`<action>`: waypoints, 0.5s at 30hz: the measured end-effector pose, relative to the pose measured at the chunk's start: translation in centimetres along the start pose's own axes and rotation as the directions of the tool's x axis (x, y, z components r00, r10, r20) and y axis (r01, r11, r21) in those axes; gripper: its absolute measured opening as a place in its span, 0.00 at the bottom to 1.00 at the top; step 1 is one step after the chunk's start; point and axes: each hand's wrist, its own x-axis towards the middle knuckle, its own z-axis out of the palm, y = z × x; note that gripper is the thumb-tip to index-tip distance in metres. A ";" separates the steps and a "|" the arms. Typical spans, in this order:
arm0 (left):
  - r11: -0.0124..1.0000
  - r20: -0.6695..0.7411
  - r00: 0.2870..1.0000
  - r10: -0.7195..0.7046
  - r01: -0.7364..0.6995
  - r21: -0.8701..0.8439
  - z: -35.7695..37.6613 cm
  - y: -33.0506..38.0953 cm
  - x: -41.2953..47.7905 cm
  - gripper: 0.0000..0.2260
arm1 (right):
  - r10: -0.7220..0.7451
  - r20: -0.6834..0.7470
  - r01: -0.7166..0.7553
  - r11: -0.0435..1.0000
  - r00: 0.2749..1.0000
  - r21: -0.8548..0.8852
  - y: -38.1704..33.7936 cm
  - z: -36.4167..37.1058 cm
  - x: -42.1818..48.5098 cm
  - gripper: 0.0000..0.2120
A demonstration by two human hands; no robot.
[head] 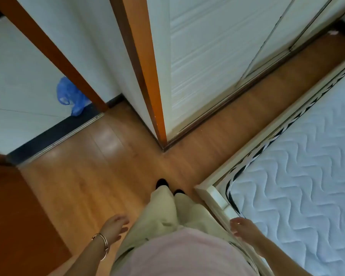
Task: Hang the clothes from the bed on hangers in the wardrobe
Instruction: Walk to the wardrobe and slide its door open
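Below, right grip [241, 226] by bed [307, 156] corner, left grip [116, 226] loose

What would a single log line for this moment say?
stage: standing beside bed | left hand: open, empty | right hand: open, empty | wardrobe doors: look closed

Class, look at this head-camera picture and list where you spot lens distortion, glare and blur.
Head view: the wide-angle lens splays the door frame and wardrobe door outward; a soft glare patch on the floor; left hand and right hand slightly blurred; mattress quilting fairly crisp.
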 end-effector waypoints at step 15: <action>0.987 0.021 0.991 0.134 -0.136 0.091 -4.3 14.4 4.8 0.05 | -0.114 -0.104 0.127 0.983 0.988 0.129 -13.8 0.6 1.9 0.10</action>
